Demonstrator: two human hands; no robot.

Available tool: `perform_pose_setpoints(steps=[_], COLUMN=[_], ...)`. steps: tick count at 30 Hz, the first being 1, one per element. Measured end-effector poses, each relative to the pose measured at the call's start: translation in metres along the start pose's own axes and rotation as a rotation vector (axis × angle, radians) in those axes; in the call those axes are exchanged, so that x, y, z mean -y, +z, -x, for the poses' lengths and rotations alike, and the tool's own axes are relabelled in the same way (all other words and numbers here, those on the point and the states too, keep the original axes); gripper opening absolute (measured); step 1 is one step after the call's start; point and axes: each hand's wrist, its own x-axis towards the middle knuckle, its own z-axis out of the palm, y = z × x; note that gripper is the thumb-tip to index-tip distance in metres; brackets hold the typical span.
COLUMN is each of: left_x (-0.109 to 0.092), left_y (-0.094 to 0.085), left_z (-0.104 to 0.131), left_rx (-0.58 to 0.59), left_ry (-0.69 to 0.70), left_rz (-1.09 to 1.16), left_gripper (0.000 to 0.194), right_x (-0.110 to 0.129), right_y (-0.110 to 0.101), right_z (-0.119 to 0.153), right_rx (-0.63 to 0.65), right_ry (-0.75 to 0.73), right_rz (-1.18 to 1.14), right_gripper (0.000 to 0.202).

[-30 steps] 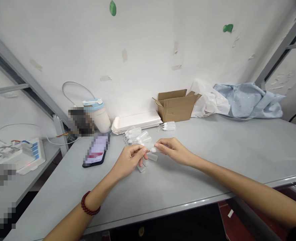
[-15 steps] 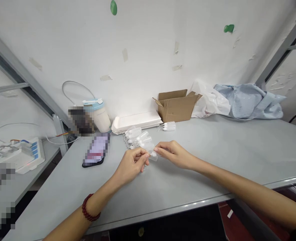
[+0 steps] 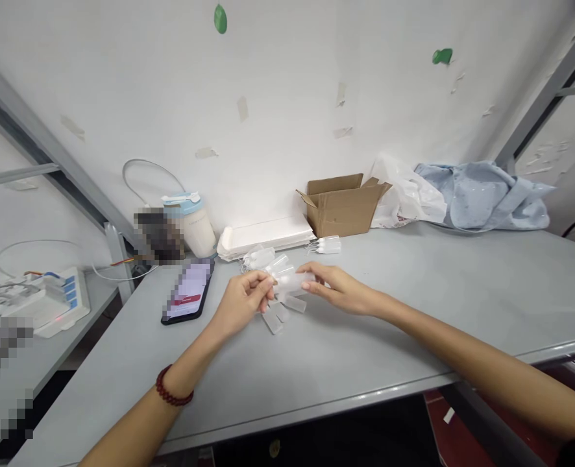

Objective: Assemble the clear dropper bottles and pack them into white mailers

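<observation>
My left hand is closed in a pinch on the narrow end of a bunch of small translucent plastic pieces. Several of them fan out below and to the right of its fingertips. My right hand has thumb and fingertips closed on the right end of one translucent piece, which stretches between both hands. Just behind lies a pile of similar pieces with white ends and thin cords, partly hidden by the hands. What lies inside the left fingers is hidden.
Against the wall stand a white jug with a blue lid, flat white packets and an open cardboard box. A small cluster of pieces lies before the box. A phone is at left; blue cloth at right.
My left hand has moved slightly left, and the plastic pieces below it now show fanned out. My right hand has shifted slightly and holds the piece's end, drawn out straighter between the hands.
</observation>
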Motion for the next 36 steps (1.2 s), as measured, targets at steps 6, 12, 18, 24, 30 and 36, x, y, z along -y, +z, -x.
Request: perform_pose_setpoints(steps=[6, 12, 18, 24, 30, 36], left_x=[0.006, 0.006, 0.014, 0.019, 0.017, 0.017], left_y=[-0.018, -0.012, -0.011, -0.016, -0.018, -0.017], left_z=[-0.01, -0.009, -0.01, -0.013, -0.013, -0.012], left_rx=[-0.096, -0.069, -0.073, -0.136, -0.194, -0.205], left_ry=[0.002, -0.046, -0.044, -0.094, -0.095, -0.068], left_rz=[-0.058, -0.12, -0.312, -0.377, -0.381, -0.388], left_gripper=[0.028, 0.026, 0.03, 0.038, 0.04, 0.041], right_x=[-0.033, -0.057, -0.066, -0.069, -0.069, -0.071], right_y=[-0.02, -0.03, -0.03, -0.031, -0.03, -0.031], right_z=[-0.007, -0.01, -0.01, -0.011, -0.012, -0.012], right_rx=[-0.139, -0.134, -0.096, -0.064, -0.07, -0.071], right_ry=[0.013, 0.094, 0.167, 0.21, 0.222, 0.236], right_rz=[0.423, 0.605, 0.675, 0.691, 0.702, 0.712], right_gripper=[0.031, 0.028, 0.031, 0.03, 0.03, 0.029])
